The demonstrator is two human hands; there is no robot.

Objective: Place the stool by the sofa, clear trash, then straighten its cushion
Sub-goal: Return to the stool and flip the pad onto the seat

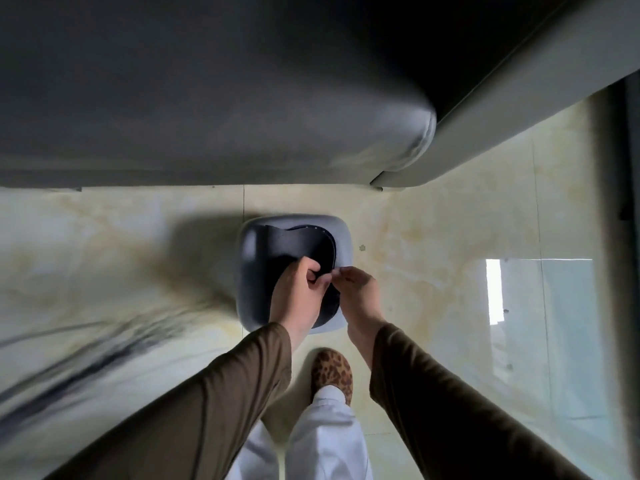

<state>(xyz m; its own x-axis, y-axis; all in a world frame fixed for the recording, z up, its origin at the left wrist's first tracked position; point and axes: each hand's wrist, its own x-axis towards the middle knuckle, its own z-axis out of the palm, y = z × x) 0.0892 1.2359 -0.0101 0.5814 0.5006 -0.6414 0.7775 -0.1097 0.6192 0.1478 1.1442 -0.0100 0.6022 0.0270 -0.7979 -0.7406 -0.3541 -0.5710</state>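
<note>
A grey square stool [343,237] stands on the tiled floor just in front of the grey sofa [207,98]. On its seat lies a dark round cushion [294,244], folded or crumpled over on itself. My left hand [299,292] pinches the cushion's near edge between thumb and fingers. My right hand [358,289] is right beside it, fingertips closed on the same edge. Both hands hide the near part of the cushion and the seat.
The sofa's seat fills the top of the view, with its pale armrest [519,109] running off to the right. A small speck [362,247] lies on the floor right of the stool. My slippered foot [331,372] stands just behind the stool.
</note>
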